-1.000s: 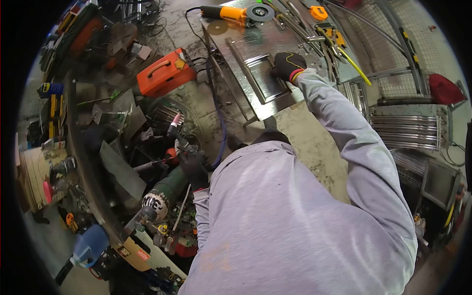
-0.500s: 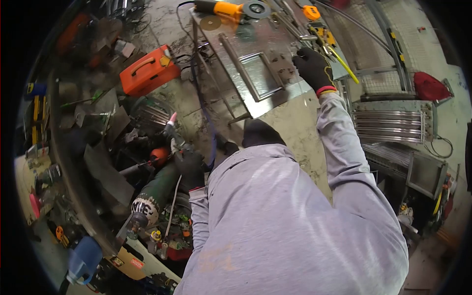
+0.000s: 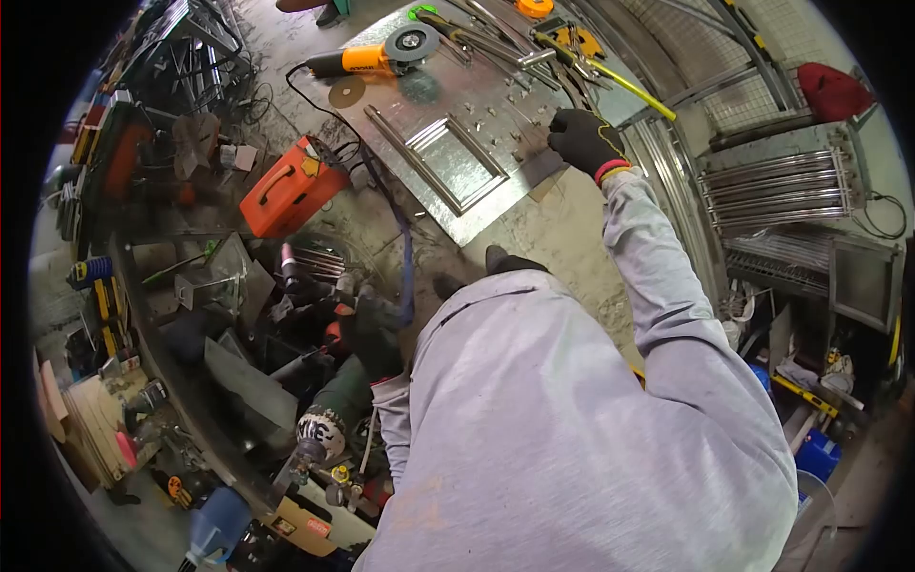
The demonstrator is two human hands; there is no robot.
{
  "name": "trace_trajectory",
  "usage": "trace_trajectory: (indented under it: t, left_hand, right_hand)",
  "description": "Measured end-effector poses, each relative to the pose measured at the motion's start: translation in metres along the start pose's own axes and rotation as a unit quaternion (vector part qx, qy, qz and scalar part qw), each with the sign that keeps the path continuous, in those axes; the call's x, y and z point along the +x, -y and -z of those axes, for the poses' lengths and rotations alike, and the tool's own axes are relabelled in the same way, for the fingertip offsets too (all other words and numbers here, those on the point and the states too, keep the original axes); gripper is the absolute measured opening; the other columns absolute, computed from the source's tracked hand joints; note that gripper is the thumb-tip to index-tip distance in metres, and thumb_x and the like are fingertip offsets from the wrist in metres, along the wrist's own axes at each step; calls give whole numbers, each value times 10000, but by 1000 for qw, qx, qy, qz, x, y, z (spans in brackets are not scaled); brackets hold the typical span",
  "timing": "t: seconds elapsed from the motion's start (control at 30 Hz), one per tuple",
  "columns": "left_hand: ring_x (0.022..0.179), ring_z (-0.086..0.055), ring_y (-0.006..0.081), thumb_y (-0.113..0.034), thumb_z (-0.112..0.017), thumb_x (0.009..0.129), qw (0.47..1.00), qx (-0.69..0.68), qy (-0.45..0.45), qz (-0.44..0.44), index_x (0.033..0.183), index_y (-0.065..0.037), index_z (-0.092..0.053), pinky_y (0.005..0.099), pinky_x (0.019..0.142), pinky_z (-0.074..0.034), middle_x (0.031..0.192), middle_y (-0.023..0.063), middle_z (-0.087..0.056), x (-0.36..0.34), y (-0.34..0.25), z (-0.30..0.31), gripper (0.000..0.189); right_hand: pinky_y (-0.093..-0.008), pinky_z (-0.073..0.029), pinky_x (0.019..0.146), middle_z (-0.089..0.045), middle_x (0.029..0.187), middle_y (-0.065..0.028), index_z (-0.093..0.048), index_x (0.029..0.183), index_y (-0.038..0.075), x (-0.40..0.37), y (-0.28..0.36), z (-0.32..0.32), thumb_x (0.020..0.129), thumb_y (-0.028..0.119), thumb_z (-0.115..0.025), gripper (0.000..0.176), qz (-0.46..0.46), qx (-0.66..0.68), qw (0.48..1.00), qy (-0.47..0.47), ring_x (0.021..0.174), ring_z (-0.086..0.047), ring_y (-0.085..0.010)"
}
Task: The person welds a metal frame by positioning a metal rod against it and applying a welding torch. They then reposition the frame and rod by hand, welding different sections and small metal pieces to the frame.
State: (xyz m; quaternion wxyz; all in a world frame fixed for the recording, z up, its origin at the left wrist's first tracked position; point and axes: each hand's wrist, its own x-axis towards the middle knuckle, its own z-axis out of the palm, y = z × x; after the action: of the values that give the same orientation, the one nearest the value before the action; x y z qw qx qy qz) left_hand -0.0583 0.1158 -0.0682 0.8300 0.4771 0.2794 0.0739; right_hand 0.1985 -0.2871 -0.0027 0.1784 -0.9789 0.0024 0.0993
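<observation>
My left hand [image 3: 374,336], in a dark glove, is low on the left, closed around what appears to be a welding torch [image 3: 288,262] with a pink tip; the grip itself is partly hidden in shadow. My right hand [image 3: 583,139], in a black glove with a red and yellow cuff, is curled above the right edge of the metal-topped table [image 3: 519,195]. Whatever its fingers may hold is too small to make out. Left of this hand, a rectangular metal frame [image 3: 456,164] lies flat on the table, with small metal pieces [image 3: 515,136] between them.
An angle grinder [image 3: 376,59] and a cutting disc [image 3: 347,92] lie at the table's far left. Metal bars and a yellow rod [image 3: 629,88] lie at the far right. An orange-red case [image 3: 294,188] stands on the floor, and a green gas cylinder [image 3: 334,410] lies by my left arm.
The view has shifted, so the table and case appear lower and farther left. The pink-tipped torch has swung leftward with my left hand. My right hand stays curled near the table's edge.
</observation>
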Motion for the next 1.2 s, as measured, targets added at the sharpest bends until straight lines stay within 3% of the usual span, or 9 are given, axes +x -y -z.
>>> trace_trajectory:
  t: [0.1,0.17,0.23,0.33,0.7,0.8,0.87,1.07,1.2]
  left_hand:
    - [700,-593,111,-11,-580,1017,804,483,91,-334,1452,41,-522,293,650,-517,803,30,-582,-4,16,9,442]
    - [1175,-611,465,-28,-603,815,742,585,77,-319,1313,35,-672,517,1000,-477,1230,268,-678,-15,19,-2,507]
    - [992,-693,336,-21,-595,879,756,574,70,-307,1182,26,-704,449,848,-542,1091,193,-712,-17,31,-5,325]
    - [594,-537,50,-110,-629,1011,992,122,4,-35,841,-68,-624,266,507,-415,734,-33,-586,-24,24,-33,175]
    - [567,-614,124,-158,-658,1003,907,408,11,-104,1049,10,-679,287,510,-479,732,57,-651,-52,11,-48,175]
    - [576,-622,130,-141,-650,998,950,306,-67,-5,1053,6,-678,290,519,-483,774,57,-670,-53,8,-60,159]
    - [558,-565,87,-136,-702,958,904,407,-49,-126,912,-41,-649,274,513,-451,693,18,-631,-49,17,-55,118]
    - [609,-588,78,-122,-697,968,951,300,-68,-41,941,-33,-645,271,526,-461,725,13,-637,-40,2,-80,106]
    - [603,-583,80,-112,-693,972,950,295,-53,-83,971,-28,-649,272,523,-461,750,10,-639,-33,10,-83,95]
  right_hand:
    - [-472,-558,908,-756,1121,-153,-756,1128,133,-16,-7,-25,856,321,-666,343,22,16,999,-17,1071,-709,-369]
    - [-488,-555,871,-765,1075,-143,-751,1085,132,-25,-13,-40,870,324,-651,305,34,30,998,-49,1018,-718,-383]
    - [-501,-550,846,-767,1041,-146,-739,1084,138,-33,-4,-32,882,317,-639,287,28,33,999,-31,986,-720,-390]
    - [-521,-540,795,-766,980,-154,-710,1094,156,-35,-4,-46,904,304,-614,259,42,20,999,-7,930,-724,-401]
    - [-471,-566,753,-766,973,-194,-649,1451,238,-51,-16,-54,979,241,-622,473,92,114,989,3,877,-753,-343]
    - [-222,-491,698,-684,871,-7,-619,1436,17,-68,-4,-21,975,261,-661,524,34,511,844,156,764,-601,-54]
    - [-211,-481,709,-694,926,-5,-617,1419,-5,-75,-8,-1,979,250,-650,510,32,595,787,160,788,-605,-58]
    - [-331,-548,1010,-694,1293,-167,-521,1419,-114,-72,-35,-4,983,124,-639,510,48,802,583,120,1090,-725,-239]
    - [-335,-566,994,-707,1253,-165,-561,1392,-100,-70,-27,-1,1029,167,-631,456,8,776,623,99,1069,-728,-226]
